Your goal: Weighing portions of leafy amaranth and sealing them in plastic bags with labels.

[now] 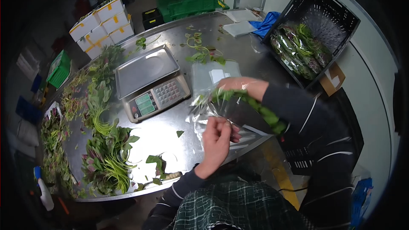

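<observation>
My left hand pinches the edge of a clear plastic bag between thumb and fingers. Across from it, my right hand is closed around a bunch of leafy greens; its fingertips are hidden behind leaves and shiny film. Part of the bunch is at the bag, and its leaves trail below my right forearm towards the table's front edge. Beneath both hands lies a stack of flat clear bags, with small white cards on its far part.
Left of my hands stands a digital scale with a metal pan. Greens heap along the metal table's left side. A black crate at right holds bagged greens. A knife handle lies near the front edge.
</observation>
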